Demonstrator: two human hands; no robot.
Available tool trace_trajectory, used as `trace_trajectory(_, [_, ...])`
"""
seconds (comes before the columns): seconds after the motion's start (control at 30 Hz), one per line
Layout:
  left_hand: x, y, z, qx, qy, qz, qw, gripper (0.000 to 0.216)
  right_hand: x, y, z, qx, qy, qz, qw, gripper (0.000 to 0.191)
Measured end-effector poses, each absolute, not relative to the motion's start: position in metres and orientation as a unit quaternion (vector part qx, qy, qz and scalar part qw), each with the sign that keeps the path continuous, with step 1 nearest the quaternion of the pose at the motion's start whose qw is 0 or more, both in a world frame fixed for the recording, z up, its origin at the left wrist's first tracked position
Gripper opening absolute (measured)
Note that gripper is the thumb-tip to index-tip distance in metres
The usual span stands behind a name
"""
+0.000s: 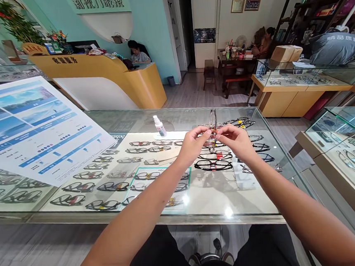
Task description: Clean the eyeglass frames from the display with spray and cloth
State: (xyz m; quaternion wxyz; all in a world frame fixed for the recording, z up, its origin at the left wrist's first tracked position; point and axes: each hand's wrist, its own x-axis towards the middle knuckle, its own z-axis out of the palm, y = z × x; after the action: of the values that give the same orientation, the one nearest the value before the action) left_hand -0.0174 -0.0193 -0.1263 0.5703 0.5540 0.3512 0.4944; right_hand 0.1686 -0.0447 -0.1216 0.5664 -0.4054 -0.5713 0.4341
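Here is a glass-topped surface [251,197] in an eyewear shop, with rows of spectacle frames [106,172] laid out under the glass. A big printed chart [34,129] lies tilted across its left end. A small white spray bottle [160,126] stands upright at the far side, just left of the hands and apart from them. A black-rimmed pair [213,165] lies flat on the glass just below the hands, and more dark frames [241,123] sit by the far right edge. Nothing stands between the two hands and what they hold. Beyond, a person [138,53] sits behind a yellow reception desk [104,73], and to the right a second display case [300,81] has someone in a grey top [333,47] bent over it. Now the hands: left hand [194,145] and right hand [237,141] meet in mid-air above the middle of the glass, holding a pair of glasses [213,123] between them. It is turned on end, with one lens up and the other down. The left fingers [206,133] are pinched nearly closed on its near side. The right fingers [224,131] are curled in tight and grip it from the other side. The glasses are clear of the glass, directly above the black-rimmed pair.
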Motion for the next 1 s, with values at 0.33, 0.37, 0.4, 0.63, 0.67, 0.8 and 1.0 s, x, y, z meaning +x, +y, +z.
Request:
trace_trajectory(0.33, [-0.0175, -0.0210, -0.1258, 0.561, 0.361, 0.500, 0.552, 0.046, 0.1695, -0.0429, -0.1248, -0.409, -0.583, 0.407, 0.572, 0.025])
trace_trajectory(0.37, [-0.0176, -0.0213, -0.1253, 0.562, 0.361, 0.501, 0.550, 0.045, 0.1695, -0.0428, -0.1249, -0.409, -0.584, 0.403, 0.573, 0.025])
trace_trajectory(0.4, [-0.0178, -0.0216, -0.1248, 0.563, 0.360, 0.502, 0.549, 0.045, 0.1696, -0.0428, -0.1250, -0.408, -0.587, 0.399, 0.575, 0.024])
trace_trajectory(0.63, [-0.0180, -0.0219, -0.1244, 0.568, 0.355, 0.504, 0.545, 0.042, 0.1703, -0.0438, -0.1234, -0.409, -0.595, 0.389, 0.573, 0.028])
trace_trajectory(0.67, [-0.0181, -0.0216, -0.1246, 0.567, 0.355, 0.504, 0.546, 0.043, 0.1703, -0.0439, -0.1231, -0.407, -0.596, 0.391, 0.571, 0.028])
trace_trajectory(0.8, [-0.0182, -0.0204, -0.1251, 0.564, 0.353, 0.501, 0.554, 0.045, 0.1702, -0.0437, -0.1236, -0.397, -0.601, 0.394, 0.570, 0.028])
trace_trajectory(1.0, [-0.0169, -0.0213, -0.1239, 0.554, 0.344, 0.505, 0.566, 0.045, 0.1681, -0.0436, -0.1265, -0.379, -0.609, 0.409, 0.564, 0.029])
